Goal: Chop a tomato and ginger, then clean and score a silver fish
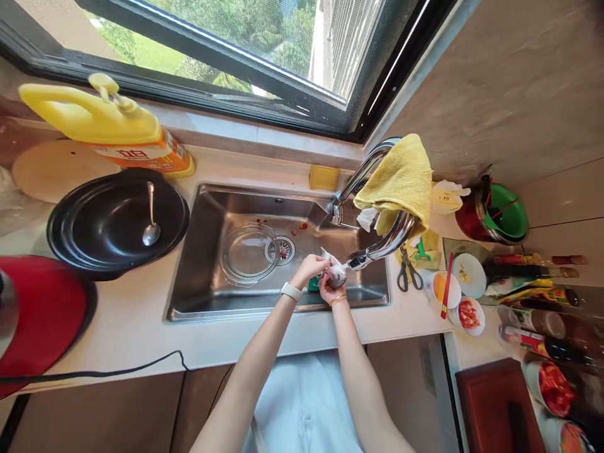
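Both hands, left hand (309, 268) and right hand (329, 288), hold a fish (336, 270) under the faucet (377, 248).

What is held in the two hands under the tap (377, 248) is too small to be identified. A green thing (313, 284) is mostly hidden behind the left hand (309, 269). The red lid (38, 314) is cut off by the left edge, the jars (554, 387) by the right.
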Tool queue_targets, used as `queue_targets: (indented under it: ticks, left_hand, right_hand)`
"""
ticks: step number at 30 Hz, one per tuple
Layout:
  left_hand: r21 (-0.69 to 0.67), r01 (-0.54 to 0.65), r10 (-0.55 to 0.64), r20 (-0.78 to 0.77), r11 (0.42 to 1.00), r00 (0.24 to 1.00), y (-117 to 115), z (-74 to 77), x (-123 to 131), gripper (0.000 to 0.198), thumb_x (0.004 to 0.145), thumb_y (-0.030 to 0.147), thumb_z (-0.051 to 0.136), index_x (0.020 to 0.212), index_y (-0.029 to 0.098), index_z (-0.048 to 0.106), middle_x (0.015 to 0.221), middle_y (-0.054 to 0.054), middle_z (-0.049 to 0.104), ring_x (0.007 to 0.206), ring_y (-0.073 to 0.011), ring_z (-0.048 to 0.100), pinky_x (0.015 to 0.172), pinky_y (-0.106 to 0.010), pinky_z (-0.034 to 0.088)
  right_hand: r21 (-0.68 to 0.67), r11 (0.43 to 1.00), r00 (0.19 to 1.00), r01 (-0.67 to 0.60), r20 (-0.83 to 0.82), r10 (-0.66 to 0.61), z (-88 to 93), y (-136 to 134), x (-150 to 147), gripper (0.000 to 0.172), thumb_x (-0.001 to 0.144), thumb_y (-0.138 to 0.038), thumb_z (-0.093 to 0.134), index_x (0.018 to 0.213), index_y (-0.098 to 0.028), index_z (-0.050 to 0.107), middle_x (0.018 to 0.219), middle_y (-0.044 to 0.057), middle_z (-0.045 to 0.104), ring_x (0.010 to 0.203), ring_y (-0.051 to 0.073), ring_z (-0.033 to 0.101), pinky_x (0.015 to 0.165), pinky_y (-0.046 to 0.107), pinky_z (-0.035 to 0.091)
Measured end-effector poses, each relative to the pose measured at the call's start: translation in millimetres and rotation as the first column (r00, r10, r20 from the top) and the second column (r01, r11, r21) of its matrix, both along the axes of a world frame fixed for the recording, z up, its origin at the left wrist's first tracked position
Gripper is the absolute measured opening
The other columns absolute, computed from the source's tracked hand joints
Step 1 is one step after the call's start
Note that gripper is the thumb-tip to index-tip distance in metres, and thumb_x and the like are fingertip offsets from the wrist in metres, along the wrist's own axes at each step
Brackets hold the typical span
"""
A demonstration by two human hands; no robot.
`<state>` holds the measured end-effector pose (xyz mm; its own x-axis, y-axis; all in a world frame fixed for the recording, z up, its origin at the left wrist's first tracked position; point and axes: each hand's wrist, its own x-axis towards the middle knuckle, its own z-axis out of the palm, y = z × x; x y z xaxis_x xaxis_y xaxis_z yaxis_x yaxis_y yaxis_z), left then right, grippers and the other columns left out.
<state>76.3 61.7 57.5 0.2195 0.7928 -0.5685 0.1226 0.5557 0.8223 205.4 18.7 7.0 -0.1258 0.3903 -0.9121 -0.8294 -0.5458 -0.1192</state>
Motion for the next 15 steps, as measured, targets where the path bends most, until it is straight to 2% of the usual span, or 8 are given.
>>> queue_targets:
  ticks: [4, 9, 15]
  left_hand:
    - [0.009, 0.021, -0.021, 0.016, 1.0, 1.0, 2, 3.1, 9, 0.029, 0.068, 0.037, 0.058, 0.054, 0.012, 0.062, 0.047, -0.001, 0.054, 0.053, -0.012, 0.047, 0.05, -0.021, 0.032]
    - [0.038, 0.044, -0.044, 0.016, 0.998, 0.999, 3, 7.1, 14, 0.028, 0.067, 0.035, 0.055, 0.053, 0.012, 0.062, 0.045, -0.002, 0.052, 0.054, -0.0126, 0.047, 0.049, -0.022, 0.032]
    - [0.05, 0.06, -0.06, 0.009, 0.997, 0.998, 2, 5.4, 15, 0.026, 0.066, 0.035, 0.055, 0.053, 0.013, 0.058, 0.046, 0.001, 0.048, 0.052, -0.011, 0.043, 0.049, -0.022, 0.031]
  right_hand:
    - [0.08, 0.995, 0.997, -0.055, 0.051, 0.052, 6.1, -1, 10, 0.016, 0.082, -0.026, 0.044, 0.085, -0.02, 0.059, 0.079, 0.003, 0.064, 0.075, 0.011, 0.059, 0.062, 0.019, 0.055]
    - [0.111, 0.993, 0.998, -0.036, 0.049, 0.031, 13.0, -1, 13, 0.017, 0.08, -0.024, 0.043, 0.084, -0.02, 0.059, 0.076, 0.003, 0.064, 0.074, 0.013, 0.06, 0.057, 0.022, 0.056]
    - [0.144, 0.984, 0.992, -0.107, 0.075, 0.097, 13.3, -4, 12, 0.015, 0.081, -0.027, 0.047, 0.078, -0.022, 0.061, 0.072, 0.002, 0.065, 0.07, 0.012, 0.062, 0.059, 0.021, 0.056]
